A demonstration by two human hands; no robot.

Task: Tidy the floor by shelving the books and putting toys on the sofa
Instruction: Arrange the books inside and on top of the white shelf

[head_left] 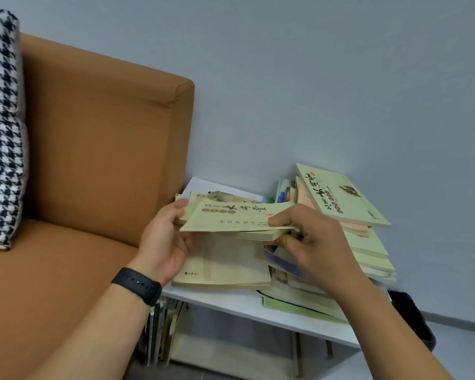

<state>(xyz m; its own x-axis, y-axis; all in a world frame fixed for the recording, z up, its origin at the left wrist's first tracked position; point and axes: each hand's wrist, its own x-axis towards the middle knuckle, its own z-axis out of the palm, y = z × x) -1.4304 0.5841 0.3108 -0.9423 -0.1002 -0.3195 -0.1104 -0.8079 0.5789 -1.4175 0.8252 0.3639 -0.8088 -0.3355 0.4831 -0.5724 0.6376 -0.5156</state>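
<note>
A thin pale-green book point(236, 218) with large black Chinese characters and a row of red seals is gripped by the left hand point(163, 239) and pinched by the right hand point(307, 237), above the white shelf point(258, 305) beside the orange sofa point(93, 149). A matching book point(340, 198) tops the right stack.

A white shelf point(231, 300) stands against the grey wall, just beside the orange sofa point(93, 149). Two piles of books lie on its top board — a low cream pile point(222, 270) at left, a taller, untidy stack point(368, 250) at right. Upright books point(162, 330) fill the tier below.
</note>
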